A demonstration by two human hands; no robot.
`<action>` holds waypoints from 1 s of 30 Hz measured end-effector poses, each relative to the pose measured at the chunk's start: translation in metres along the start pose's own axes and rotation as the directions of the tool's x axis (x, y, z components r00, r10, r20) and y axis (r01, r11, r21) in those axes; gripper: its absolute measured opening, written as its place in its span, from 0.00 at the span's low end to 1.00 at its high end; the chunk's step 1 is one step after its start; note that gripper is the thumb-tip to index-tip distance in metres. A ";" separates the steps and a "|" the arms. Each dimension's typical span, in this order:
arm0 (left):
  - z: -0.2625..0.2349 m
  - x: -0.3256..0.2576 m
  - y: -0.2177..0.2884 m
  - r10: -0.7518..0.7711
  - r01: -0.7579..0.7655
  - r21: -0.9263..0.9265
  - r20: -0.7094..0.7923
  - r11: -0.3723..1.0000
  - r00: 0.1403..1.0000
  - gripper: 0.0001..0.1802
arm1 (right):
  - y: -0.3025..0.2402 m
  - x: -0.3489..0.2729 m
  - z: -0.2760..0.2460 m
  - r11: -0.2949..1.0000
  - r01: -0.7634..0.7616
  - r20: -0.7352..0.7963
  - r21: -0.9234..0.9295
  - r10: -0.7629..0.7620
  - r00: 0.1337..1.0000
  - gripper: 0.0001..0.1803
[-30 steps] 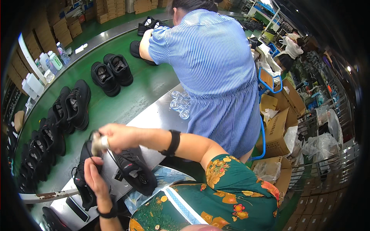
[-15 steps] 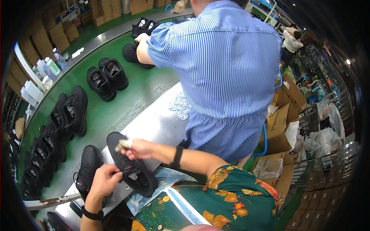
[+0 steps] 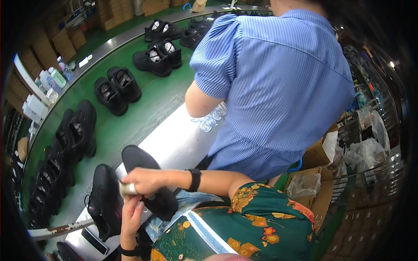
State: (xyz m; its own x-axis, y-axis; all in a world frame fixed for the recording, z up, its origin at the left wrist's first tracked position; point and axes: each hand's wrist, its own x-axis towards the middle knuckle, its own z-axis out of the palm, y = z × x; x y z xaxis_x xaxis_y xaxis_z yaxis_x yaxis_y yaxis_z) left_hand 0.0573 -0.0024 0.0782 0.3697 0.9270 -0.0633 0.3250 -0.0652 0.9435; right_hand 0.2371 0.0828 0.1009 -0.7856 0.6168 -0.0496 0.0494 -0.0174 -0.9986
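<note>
Right hand (image 3: 143,180) on shoe (image 3: 150,182), co-worker (image 3: 278,87) close — conveyor (image 3: 148,104) beyond

A curved green conveyor belt (image 3: 152,104) runs past stacked cardboard boxes (image 3: 65,41); a ceiling lamp (image 3: 392,64) glares at right.

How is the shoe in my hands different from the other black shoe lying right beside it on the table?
The held shoe is turned sole outward, gripped by the right hand with the left hand beneath; the other shoe lies untouched on the table, its upper showing. Both are black.
</note>
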 end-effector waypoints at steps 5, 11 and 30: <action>-0.028 0.006 0.018 0.509 -0.031 0.864 -0.267 0.503 0.818 0.14 | 0.083 0.024 -0.010 0.833 -0.265 0.232 0.485 0.170 0.958 0.14; -0.015 -0.060 -0.006 -0.057 0.044 0.205 0.059 0.978 0.997 0.09 | 0.057 0.022 -0.002 0.929 -0.283 0.003 0.239 0.290 0.957 0.25; 0.052 -0.098 -0.002 -0.071 0.105 0.304 -0.121 0.947 0.990 0.05 | 0.020 -0.004 0.041 0.628 0.108 0.142 -0.771 0.004 0.990 0.27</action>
State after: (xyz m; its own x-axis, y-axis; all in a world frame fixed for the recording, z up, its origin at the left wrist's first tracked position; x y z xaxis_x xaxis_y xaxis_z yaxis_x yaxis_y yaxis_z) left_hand 0.0655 -0.1118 0.0658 0.2374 0.9672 -0.0907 0.6111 -0.0761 0.7879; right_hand 0.2159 0.0475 0.0803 -0.8651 0.4985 -0.0552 0.4214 0.6626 -0.6192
